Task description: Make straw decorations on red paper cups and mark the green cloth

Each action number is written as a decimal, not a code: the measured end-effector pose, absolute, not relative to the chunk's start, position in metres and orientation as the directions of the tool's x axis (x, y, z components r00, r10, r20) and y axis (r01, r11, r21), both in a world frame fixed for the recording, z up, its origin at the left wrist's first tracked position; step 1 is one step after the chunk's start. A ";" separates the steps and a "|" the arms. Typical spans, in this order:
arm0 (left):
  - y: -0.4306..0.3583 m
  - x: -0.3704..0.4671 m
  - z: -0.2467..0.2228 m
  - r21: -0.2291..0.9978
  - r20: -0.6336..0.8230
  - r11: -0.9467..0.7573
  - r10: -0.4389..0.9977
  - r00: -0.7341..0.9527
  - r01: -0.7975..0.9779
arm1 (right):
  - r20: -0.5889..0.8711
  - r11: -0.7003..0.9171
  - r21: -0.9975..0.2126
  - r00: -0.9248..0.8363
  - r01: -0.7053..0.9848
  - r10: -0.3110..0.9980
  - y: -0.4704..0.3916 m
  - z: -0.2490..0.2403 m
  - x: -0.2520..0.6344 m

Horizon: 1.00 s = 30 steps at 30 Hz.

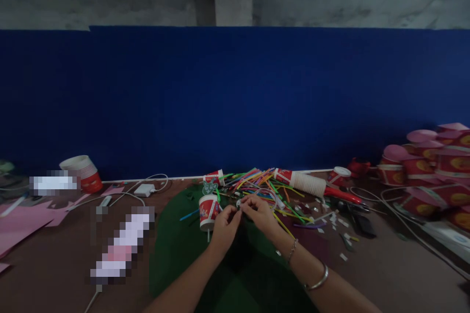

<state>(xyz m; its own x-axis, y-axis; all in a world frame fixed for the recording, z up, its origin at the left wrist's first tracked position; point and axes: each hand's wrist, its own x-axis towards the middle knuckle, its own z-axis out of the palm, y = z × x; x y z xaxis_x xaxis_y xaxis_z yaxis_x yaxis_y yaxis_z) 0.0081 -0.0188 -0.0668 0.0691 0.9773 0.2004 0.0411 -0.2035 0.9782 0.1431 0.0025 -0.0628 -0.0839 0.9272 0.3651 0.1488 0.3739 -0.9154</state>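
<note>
My left hand (226, 225) and my right hand (259, 212) meet over a dark green mat (169, 254). Fingertips of both are pinched around a small whitish piece (238, 203), too small to identify. Just left of my left hand is a red and white paper cup (208, 210), with a green cut-out figure (210, 187) above it and a pale stick below. Behind my hands lies a loose heap of colourful thin sticks (253, 179). Another red cup (216, 176) lies at the heap's left end.
Stacked cups (308, 182) lie behind right, near red-handled scissors (347, 195) and white scraps (343, 222). Pink-topped red cups (422, 166) pile up far right. At left are a cup stack (86, 176), pink paper (25, 220), a white charger (144, 190) and cables. A blue panel (235, 98) stands behind.
</note>
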 end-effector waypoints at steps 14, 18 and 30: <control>-0.018 0.006 -0.069 0.992 0.124 -0.122 0.988 0.087 -0.033 | 0.207 0.208 -0.978 -0.107 -0.003 0.972 0.001 -0.060 0.139; -0.019 0.006 -0.066 0.988 0.157 -0.156 0.983 0.091 -0.012 | 0.185 0.188 -0.982 -0.084 0.027 0.979 0.002 -0.062 0.140; -0.019 0.004 -0.060 0.934 0.337 -0.334 0.941 -0.004 0.130 | 0.751 0.694 -0.456 -0.179 0.557 0.636 -0.012 -0.061 0.143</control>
<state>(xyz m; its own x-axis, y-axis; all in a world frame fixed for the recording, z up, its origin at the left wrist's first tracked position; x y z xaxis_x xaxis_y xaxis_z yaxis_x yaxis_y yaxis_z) 0.0040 -0.0188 -0.0601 -0.0043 0.9413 0.3375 0.1297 -0.3341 0.9336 0.1429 -0.0117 -0.0612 -0.1785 0.6360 0.7507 0.5572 0.6942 -0.4556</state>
